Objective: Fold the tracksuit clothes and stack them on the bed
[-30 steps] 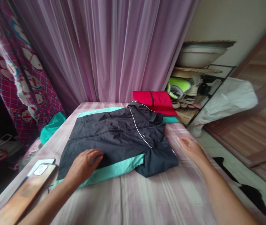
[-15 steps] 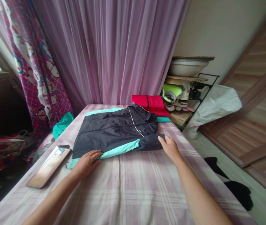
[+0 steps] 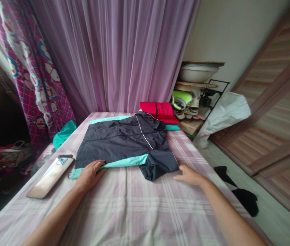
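A dark jacket [image 3: 114, 140] with turquoise side panels and white piping lies spread on the table, its collar towards the right. My left hand [image 3: 90, 174] rests flat on the near turquoise edge at the hem end, fingers stretched out. Close to the end of the near sleeve [image 3: 160, 164] is my right hand [image 3: 189, 175], thumb and fingers apart. Its upper fingertip meets or nearly meets the sleeve's corner; I cannot tell which. The sleeve bulges in creases towards me.
A phone [image 3: 50, 177] lies on the plaid cloth [image 3: 134, 212] at the left. Behind the collar sits folded red fabric [image 3: 167, 112]. A rack with shoes and a basin [image 3: 197, 72] stands at the back right, beside a white sack [image 3: 227, 112]. Dark cloth [image 3: 244, 200] is on the floor.
My right hand has let go of the sleeve and moved down and slightly right. The sleeve now sticks out nearer me. My left hand stays on the hem edge; the view has shifted slightly.
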The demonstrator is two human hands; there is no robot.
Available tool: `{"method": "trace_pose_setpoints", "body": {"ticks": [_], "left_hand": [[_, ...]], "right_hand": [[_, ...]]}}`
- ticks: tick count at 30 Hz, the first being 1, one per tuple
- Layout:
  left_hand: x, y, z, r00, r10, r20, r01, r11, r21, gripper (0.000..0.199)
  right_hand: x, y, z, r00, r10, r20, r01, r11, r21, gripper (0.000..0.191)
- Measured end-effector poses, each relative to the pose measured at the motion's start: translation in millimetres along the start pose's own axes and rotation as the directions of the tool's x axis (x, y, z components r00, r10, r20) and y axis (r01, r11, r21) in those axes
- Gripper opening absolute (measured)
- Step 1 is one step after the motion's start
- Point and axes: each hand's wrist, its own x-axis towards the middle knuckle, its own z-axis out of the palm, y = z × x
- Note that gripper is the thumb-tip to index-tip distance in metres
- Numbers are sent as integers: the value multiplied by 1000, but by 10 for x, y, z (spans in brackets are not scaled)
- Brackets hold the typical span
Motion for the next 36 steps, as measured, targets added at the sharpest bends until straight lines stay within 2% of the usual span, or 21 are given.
{"method": "trace_pose_setpoints", "body": {"ticks": [3,6,9,11,14,17,19,21,25,27,29,31,34,36], "left_hand": [[7,15,-6,1000,-8,-5,8,1000,5,50],[2,12,1,1000,-11,-8,11,1000,13,52],[-3,0,17,999,-19,-26,20,1000,21,52],[1,-4,24,999,-21,-41,22,999,24,51],[4,4,14,999,-15,-47,17,999,34,52],[-51,26,-38,999,-2,-47,5,999,53,51],[-137,47,-103,999,15,-30,-13,998,69,48],[-242,69,-185,999,39,12,-40,995,96,47],[-373,114,-347,988,91,124,-106,987,122,46],[-360,134,-409,981,106,161,-124,987,106,44],[-305,153,-464,975,112,192,-130,988,87,44],[-228,171,-509,968,109,226,-126,990,66,47],[-105,183,-523,965,68,254,-85,995,58,55],[-34,171,-462,976,49,214,-64,996,67,56]], "right_hand": [[16,39,60,995,-74,-70,82,991,104,34],[43,22,-34,991,22,-130,13,964,264,42],[46,-8,-123,958,144,-249,-44,929,368,50],[31,-40,-116,951,181,-250,-55,898,437,50],[-41,-100,-55,973,196,-121,-92,814,574,50],[-186,-124,-78,968,223,114,-245,751,614,50],[-294,-96,-170,930,247,273,-359,774,522,49],[-369,-37,-290,883,278,379,-421,825,376,48],[-320,78,-471,791,381,479,-489,864,120,51],[-185,83,-488,797,413,441,-521,839,157,51],[10,49,-448,844,449,294,-522,812,259,49],[243,4,-359,862,492,121,-504,809,302,47],[589,-30,-186,857,515,-35,-496,840,221,48],[751,-21,-95,852,509,-118,-496,859,128,44]]}}
